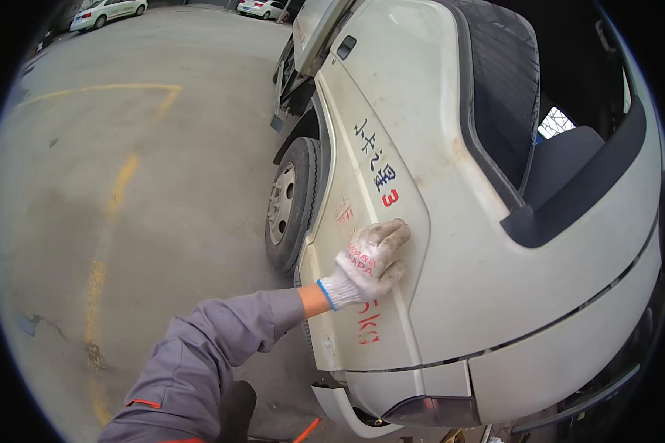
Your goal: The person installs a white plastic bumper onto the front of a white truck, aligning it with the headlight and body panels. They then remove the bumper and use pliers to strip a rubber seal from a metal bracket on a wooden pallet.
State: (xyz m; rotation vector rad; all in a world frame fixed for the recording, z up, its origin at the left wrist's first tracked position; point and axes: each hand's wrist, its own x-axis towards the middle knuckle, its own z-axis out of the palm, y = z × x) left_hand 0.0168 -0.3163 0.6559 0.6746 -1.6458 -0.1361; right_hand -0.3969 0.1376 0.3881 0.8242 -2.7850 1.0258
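Note:
My left hand, in a white knitted work glove with a blue cuff edge and grimy fingertips, rests against the cream-white side door of a truck cab. Its fingers are slightly bent on the panel, and the thumb is spread apart below them. Nothing shows between the fingers; the palm side is hidden. Around the hand are red and dark painted markings, and a body crease runs close by the fingertips. A grey sleeve covers my left forearm. My right hand is out of view.
Above the door is the window opening with a dark visor. The front wheel stands left of the door, on concrete with a worn yellow line. Two white cars, one at the far left, are parked behind. An orange strip shows low down.

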